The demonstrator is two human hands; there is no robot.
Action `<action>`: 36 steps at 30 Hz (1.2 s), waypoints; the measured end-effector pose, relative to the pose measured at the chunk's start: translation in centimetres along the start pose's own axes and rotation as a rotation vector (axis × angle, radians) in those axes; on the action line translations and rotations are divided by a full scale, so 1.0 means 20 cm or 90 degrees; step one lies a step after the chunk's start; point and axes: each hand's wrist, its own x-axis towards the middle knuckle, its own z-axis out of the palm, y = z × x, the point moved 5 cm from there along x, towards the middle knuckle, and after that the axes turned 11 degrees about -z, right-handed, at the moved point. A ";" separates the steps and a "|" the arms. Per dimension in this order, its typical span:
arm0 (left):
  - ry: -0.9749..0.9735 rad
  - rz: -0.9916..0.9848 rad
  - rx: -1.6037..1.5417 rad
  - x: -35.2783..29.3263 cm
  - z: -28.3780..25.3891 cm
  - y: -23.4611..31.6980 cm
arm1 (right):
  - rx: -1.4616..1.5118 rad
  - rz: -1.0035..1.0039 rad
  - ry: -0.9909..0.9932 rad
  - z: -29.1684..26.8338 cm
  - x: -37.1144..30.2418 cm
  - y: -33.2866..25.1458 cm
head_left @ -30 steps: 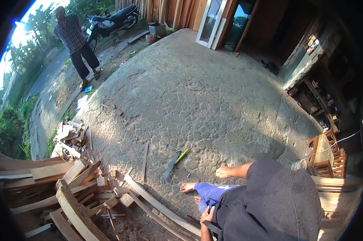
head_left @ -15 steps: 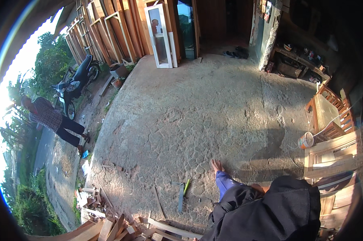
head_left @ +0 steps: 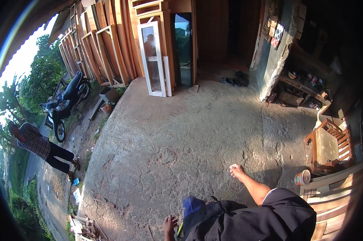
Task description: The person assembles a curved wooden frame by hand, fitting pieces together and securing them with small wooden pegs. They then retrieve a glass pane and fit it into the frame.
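Observation:
My right hand (head_left: 237, 172) is held out in front of my body above the concrete floor (head_left: 157, 160). Its fingers are curled in, and nothing shows in them. Lower down, my left hand (head_left: 170, 225) hangs at my side with its fingers loosely apart and nothing visible in it. Right beside that hand shows a thin yellow-green strip (head_left: 180, 229), mostly hidden by my clothes; whether they touch I cannot tell. My blue-covered leg (head_left: 192, 207) juts forward from under a black garment.
A white-framed glass panel (head_left: 154, 60) leans near the doorway. Wooden frames (head_left: 105, 44) line the wall. A person (head_left: 36, 140) stands left, below a motorbike (head_left: 65, 100). At right are a wooden chair (head_left: 330, 144), a small bucket (head_left: 302, 177) and stacked timber (head_left: 334, 205). Wood scraps (head_left: 85, 227) lie lower left.
My view has tilted up, so the scene sits lower. Both my hands have come into plain sight. The grey square-shaped tool on the floor and my bare foot no longer show.

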 end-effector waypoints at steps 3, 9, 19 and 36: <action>0.004 0.000 0.013 0.25 0.18 0.44 | 0.057 0.012 0.030 0.10 0.29 -0.18; -0.004 -0.061 0.116 0.79 0.35 1.00 | 0.028 0.175 0.011 0.22 0.51 -0.11; 0.013 -0.033 0.139 1.40 1.12 2.61 | -0.229 0.041 0.059 0.07 1.22 -0.32; 0.020 -0.126 0.076 1.63 2.34 3.47 | -0.291 -0.363 0.095 -0.36 3.83 -2.68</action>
